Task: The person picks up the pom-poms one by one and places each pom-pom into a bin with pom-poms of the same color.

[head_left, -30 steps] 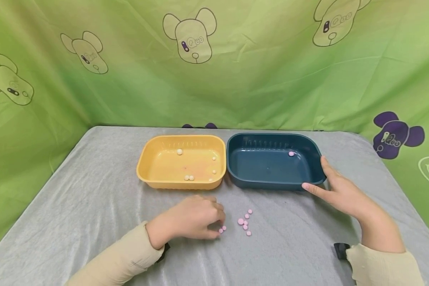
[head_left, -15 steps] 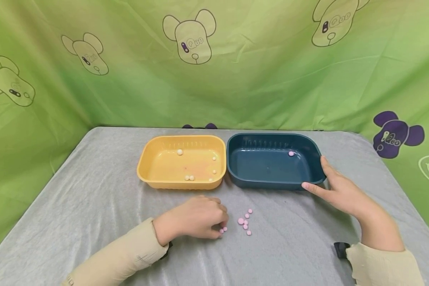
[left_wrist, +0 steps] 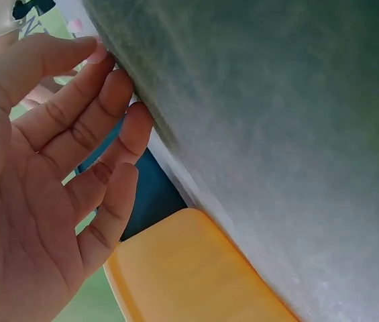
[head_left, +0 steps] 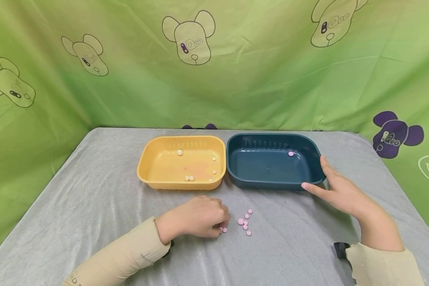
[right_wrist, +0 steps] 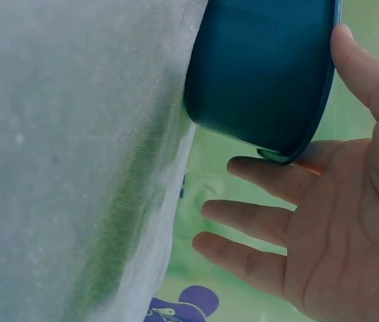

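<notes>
In the head view my left hand (head_left: 198, 216) is low over the cloth, left of several small pink balls (head_left: 240, 221). Its thumb and index fingertips pinch a small pink ball (left_wrist: 97, 54), seen in the left wrist view, while the other fingers are loosely bent. Another pink ball (head_left: 225, 230) lies right at these fingertips. My right hand (head_left: 343, 194) touches the rim of the dark blue basin (head_left: 271, 185) at its near right corner, thumb in front and index finger along the side. Its fingers are spread and fairly straight. One pink ball (head_left: 291, 153) lies inside this basin.
A yellow basin (head_left: 178, 185) stands against the blue one's left side, with several white balls (head_left: 180, 152) in it. Both are on a table under a grey cloth (head_left: 103, 186). Behind and around hangs a green printed curtain (head_left: 257, 79).
My left hand has shifted slightly right, and its thumb and index finger have come together at the two pink balls. The right hand stays at the blue basin's rim.
</notes>
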`<state>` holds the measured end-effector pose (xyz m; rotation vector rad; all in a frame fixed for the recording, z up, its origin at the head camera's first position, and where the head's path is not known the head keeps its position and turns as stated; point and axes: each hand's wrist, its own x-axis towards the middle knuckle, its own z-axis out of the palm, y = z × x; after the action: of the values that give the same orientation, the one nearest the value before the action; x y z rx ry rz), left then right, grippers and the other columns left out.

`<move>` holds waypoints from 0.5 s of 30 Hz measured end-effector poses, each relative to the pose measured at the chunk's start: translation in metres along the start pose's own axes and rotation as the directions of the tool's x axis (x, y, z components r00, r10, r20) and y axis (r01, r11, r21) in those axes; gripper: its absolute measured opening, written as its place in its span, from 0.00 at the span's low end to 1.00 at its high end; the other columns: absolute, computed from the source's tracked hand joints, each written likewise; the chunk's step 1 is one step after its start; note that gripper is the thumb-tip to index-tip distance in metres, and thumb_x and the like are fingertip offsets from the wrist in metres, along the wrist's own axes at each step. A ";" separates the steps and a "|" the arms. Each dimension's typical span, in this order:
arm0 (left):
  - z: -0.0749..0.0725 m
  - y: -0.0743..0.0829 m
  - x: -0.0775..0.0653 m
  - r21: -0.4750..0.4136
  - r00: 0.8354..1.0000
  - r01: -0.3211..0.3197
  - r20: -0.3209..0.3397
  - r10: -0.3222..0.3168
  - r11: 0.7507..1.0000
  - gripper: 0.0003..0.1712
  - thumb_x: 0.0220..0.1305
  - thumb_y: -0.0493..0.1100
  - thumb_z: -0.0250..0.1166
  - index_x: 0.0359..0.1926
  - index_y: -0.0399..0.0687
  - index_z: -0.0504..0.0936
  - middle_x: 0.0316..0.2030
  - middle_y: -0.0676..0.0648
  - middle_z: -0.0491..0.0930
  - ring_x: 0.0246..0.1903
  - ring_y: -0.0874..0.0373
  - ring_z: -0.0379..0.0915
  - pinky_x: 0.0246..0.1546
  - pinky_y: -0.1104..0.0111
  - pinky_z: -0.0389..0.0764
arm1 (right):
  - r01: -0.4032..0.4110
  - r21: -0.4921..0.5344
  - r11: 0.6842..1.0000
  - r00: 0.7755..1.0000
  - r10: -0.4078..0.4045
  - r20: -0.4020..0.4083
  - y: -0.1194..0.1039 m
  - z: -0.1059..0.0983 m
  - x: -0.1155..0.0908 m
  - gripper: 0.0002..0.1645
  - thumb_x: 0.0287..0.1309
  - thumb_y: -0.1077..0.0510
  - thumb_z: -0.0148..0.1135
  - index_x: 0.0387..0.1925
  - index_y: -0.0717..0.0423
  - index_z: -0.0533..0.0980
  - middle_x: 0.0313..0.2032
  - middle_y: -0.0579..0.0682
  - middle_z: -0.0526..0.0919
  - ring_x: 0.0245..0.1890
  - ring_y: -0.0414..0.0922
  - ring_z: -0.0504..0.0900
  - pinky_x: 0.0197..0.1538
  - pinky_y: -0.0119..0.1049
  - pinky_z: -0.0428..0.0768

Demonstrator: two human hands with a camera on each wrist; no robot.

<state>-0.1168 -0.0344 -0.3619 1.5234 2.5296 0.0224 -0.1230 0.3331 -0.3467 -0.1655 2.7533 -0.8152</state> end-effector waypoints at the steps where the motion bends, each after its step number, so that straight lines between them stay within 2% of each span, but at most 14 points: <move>1: 0.000 0.000 0.000 -0.012 1.000 0.001 0.003 -0.001 1.000 0.11 0.58 0.45 0.67 0.22 0.60 0.76 0.24 0.63 0.71 0.29 0.67 0.67 0.24 0.76 0.64 | 0.000 0.000 1.000 1.000 0.000 0.000 0.000 0.000 0.000 0.63 0.69 0.36 0.53 0.74 0.62 0.22 0.74 0.69 0.23 0.73 0.75 0.34 0.69 0.74 0.44; 9: 0.001 -0.004 0.001 -0.176 0.997 0.009 0.073 0.004 0.984 0.12 0.53 0.39 0.67 0.20 0.54 0.71 0.18 0.60 0.66 0.20 0.69 0.60 0.21 0.79 0.59 | -0.001 0.003 1.000 1.000 0.001 0.003 0.001 0.001 0.000 0.63 0.69 0.36 0.53 0.74 0.62 0.21 0.74 0.68 0.23 0.73 0.75 0.34 0.69 0.74 0.44; 15: -0.002 -0.007 -0.001 -0.230 0.995 0.035 0.096 -0.013 0.972 0.12 0.51 0.38 0.66 0.20 0.53 0.70 0.18 0.59 0.65 0.20 0.69 0.58 0.20 0.79 0.58 | -0.001 0.007 1.000 1.000 0.001 -0.001 0.002 0.000 0.000 0.63 0.69 0.36 0.53 0.74 0.61 0.21 0.74 0.68 0.23 0.73 0.75 0.34 0.69 0.74 0.44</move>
<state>-0.1228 -0.0382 -0.3608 1.3706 2.3756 0.2293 -0.1231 0.3344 -0.3481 -0.1624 2.7507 -0.8252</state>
